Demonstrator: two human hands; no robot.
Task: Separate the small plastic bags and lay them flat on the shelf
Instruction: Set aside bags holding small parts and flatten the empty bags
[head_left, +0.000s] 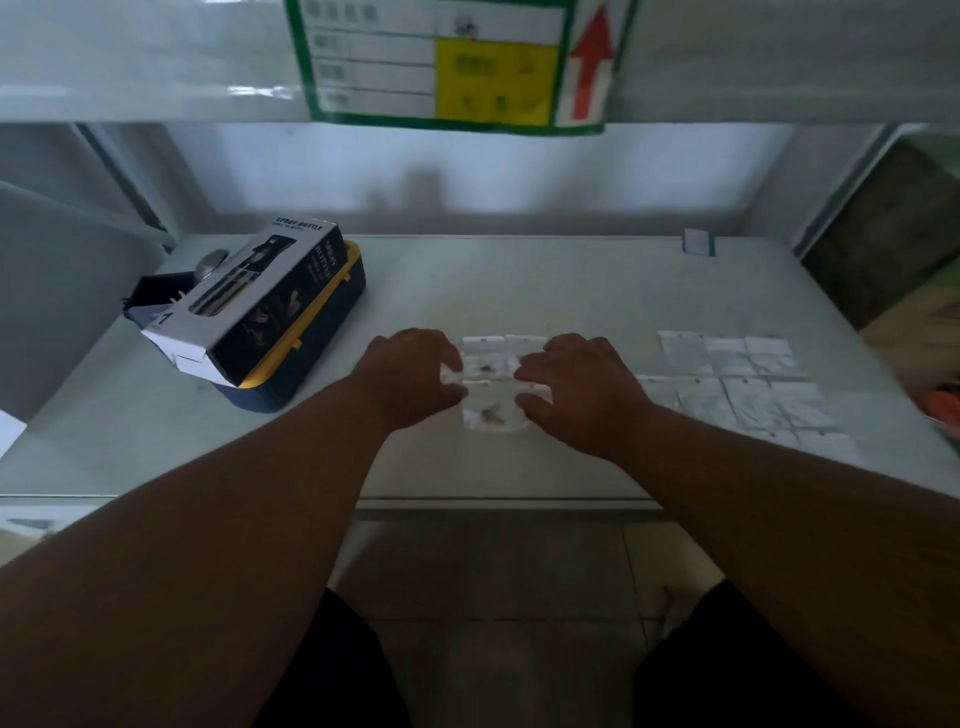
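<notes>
Several joined small plastic bags (491, 382) lie near the front middle of the shelf (519, 280), dark pieces inside; the left hand (415, 371) pinches their left edge, the right hand (576, 384) grasps their right edge; separated bags (737, 384) lie flat at right; a spray bottle box (260, 306) rests on a yellow-rimmed case (322, 338) at left.

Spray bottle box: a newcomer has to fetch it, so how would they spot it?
On the pale shelf, look at its left side. The spray bottle box lies tilted atop a navy, yellow-rimmed case: the only black carton with white lettering.
</notes>
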